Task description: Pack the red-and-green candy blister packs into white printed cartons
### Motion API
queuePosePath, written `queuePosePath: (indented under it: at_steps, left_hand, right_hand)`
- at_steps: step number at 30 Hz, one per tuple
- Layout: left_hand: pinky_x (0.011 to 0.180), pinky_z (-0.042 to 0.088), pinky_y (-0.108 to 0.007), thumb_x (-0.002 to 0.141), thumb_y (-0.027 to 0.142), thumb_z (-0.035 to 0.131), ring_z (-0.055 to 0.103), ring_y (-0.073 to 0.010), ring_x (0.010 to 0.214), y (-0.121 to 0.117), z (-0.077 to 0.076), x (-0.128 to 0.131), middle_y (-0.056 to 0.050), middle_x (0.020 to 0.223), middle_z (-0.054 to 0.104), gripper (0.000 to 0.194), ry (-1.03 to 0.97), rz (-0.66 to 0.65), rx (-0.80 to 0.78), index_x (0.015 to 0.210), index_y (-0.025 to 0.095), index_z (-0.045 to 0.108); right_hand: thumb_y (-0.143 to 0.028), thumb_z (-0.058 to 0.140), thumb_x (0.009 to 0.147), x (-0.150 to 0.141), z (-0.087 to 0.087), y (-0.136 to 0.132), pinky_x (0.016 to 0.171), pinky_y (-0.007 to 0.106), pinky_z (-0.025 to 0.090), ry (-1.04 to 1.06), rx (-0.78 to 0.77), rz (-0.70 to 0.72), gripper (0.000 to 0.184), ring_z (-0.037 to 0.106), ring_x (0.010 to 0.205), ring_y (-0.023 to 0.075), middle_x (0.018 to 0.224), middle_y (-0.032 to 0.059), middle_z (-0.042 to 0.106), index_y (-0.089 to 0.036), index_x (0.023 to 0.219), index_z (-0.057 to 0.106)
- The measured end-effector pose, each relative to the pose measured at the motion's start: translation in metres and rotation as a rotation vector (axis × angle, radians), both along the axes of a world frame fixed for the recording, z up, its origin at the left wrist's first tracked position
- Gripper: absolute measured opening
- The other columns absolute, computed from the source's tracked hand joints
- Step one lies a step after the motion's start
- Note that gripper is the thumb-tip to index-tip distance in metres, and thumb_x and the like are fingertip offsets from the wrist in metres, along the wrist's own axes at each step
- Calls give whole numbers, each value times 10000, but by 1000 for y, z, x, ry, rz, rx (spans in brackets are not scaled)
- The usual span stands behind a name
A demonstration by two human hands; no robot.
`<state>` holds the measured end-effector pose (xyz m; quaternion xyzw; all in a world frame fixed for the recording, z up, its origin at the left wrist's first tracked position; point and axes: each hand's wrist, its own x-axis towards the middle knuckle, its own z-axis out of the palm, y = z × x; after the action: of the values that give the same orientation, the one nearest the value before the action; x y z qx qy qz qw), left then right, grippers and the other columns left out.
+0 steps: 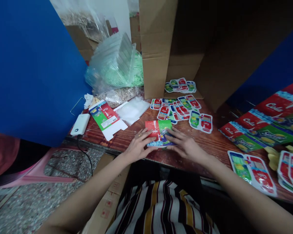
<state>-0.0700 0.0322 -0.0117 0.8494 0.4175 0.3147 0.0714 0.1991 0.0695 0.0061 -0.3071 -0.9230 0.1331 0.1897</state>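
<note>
Left hand (139,145) and right hand (185,144), fingers spread, press the red-green printed cardboard box (159,132). White power bank (80,124) lies left of it.

The only view looks forward and steeply down from the person's head over the table (136,136), apparently from close above it.
</note>
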Motion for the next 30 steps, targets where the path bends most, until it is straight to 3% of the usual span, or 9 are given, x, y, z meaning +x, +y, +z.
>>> queuePosePath:
  at_steps: [4,8,15,21,26,30]
  left_hand:
    - [1089,344,-556,870,358,600,432,-278,1325,1,3,2,-78,1359,537,321,-28,-3,-58,1180,288,643]
    - [1097,326,-556,887,325,577,389,-273,1353,-1,1,3,-74,1385,500,327,-3,10,-51,1210,310,624]
    - [1119,283,-564,905,239,533,268,-299,1414,-10,-9,2,-95,1458,392,371,76,-2,55,1270,285,577]
    - [1087,344,-587,792,280,698,338,-343,1376,-6,-27,5,-38,1473,382,513,-33,6,164,1274,373,547]
    - [1058,410,-560,810,165,664,300,-350,1395,-5,-34,19,-25,1473,371,472,-91,25,155,1228,368,581]
    - [1068,396,-574,810,143,659,316,-333,1391,-8,-34,25,-19,1454,398,421,-179,42,123,1175,349,620]
  right_hand:
    - [-368,545,912,-1,5,1,1096,512,368,27,-36,-25,414,355,1368,313,1431,131,462,-187,1282,593]
    - [-357,581,891,-2,7,1,1078,521,386,74,-89,-53,393,390,1344,330,1410,141,484,-188,1243,626]
    - [-323,623,869,4,-11,-3,1080,500,396,366,-156,-6,228,375,1365,268,1268,72,611,-236,1068,694]
    - [-300,547,917,13,-19,-11,1100,493,364,298,-82,43,284,313,1400,217,1344,64,567,-242,1179,641]
    - [-240,477,944,18,-30,-14,1112,485,341,281,-64,46,313,221,1432,198,1401,87,509,-217,1230,603]
    - [-270,531,922,10,-33,-23,1113,461,347,458,-89,-24,267,342,1386,215,1347,87,561,-223,1163,637]
